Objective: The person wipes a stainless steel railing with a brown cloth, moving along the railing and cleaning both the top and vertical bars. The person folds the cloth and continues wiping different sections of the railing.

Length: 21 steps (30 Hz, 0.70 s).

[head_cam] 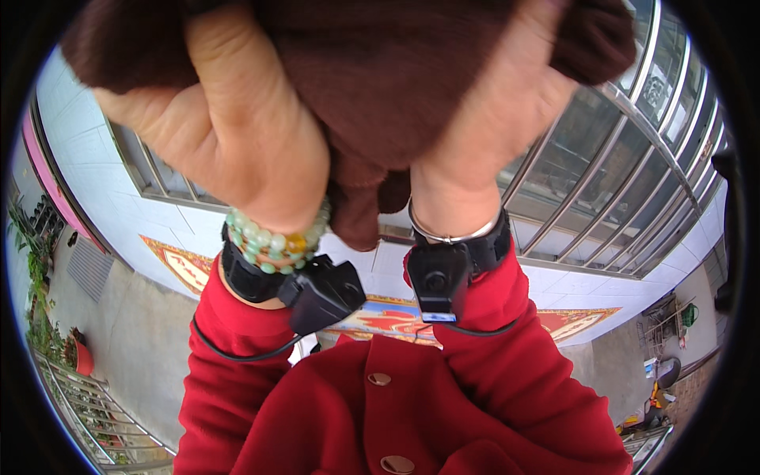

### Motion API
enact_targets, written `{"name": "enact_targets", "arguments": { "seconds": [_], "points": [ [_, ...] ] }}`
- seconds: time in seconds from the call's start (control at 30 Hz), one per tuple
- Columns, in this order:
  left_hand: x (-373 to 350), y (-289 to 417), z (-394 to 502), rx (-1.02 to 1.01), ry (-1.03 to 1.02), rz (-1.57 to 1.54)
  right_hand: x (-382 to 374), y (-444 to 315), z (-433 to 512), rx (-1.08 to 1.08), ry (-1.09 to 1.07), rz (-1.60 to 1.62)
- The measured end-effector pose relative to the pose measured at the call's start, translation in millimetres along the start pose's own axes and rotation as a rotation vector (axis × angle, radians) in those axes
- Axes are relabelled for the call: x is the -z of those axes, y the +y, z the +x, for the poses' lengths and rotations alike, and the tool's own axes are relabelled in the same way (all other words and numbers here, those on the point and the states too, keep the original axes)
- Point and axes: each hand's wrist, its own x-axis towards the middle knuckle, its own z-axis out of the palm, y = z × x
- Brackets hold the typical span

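Note:
A dark brown piece of fabric (380, 77), soft and bunched, is held up close to the camera at the top of the view, with a narrow end hanging down between my wrists. On the left, my left hand (237, 119) grips it, the thumb lying over the cloth. On the right, my right hand (504, 107) is raised against the same cloth, somewhat blurred; its fingers are hidden by the cloth and the picture's edge. Green bead bracelets (276, 243) circle the left wrist, a silver bangle (454, 237) the right. Both wrists carry strapped black devices.
Behind are a pale tiled wall (113, 196) and a window with metal bars (588, 190). Potted plants (80, 353) and a metal railing (101, 409) stand at the left. Assorted items lie on the ground at the lower right.

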Motion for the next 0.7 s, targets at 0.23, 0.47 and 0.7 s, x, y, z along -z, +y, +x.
{"name": "enact_targets", "arguments": {
  "seconds": [0.23, 0.47, 0.7],
  "points": [
    [-13, 16, -31, -0.001, -0.096, 0.045, 28, -23, -19, -0.128, 0.069, -0.085],
    [-11, 15, -50, -0.011, -0.166, 0.089, 49, -36, -26, -0.175, 0.090, -0.165],
    [6, 4, -62, 0.104, -0.165, 0.087, 87, -49, -23, -0.060, 0.057, -0.429]
  ]
}}
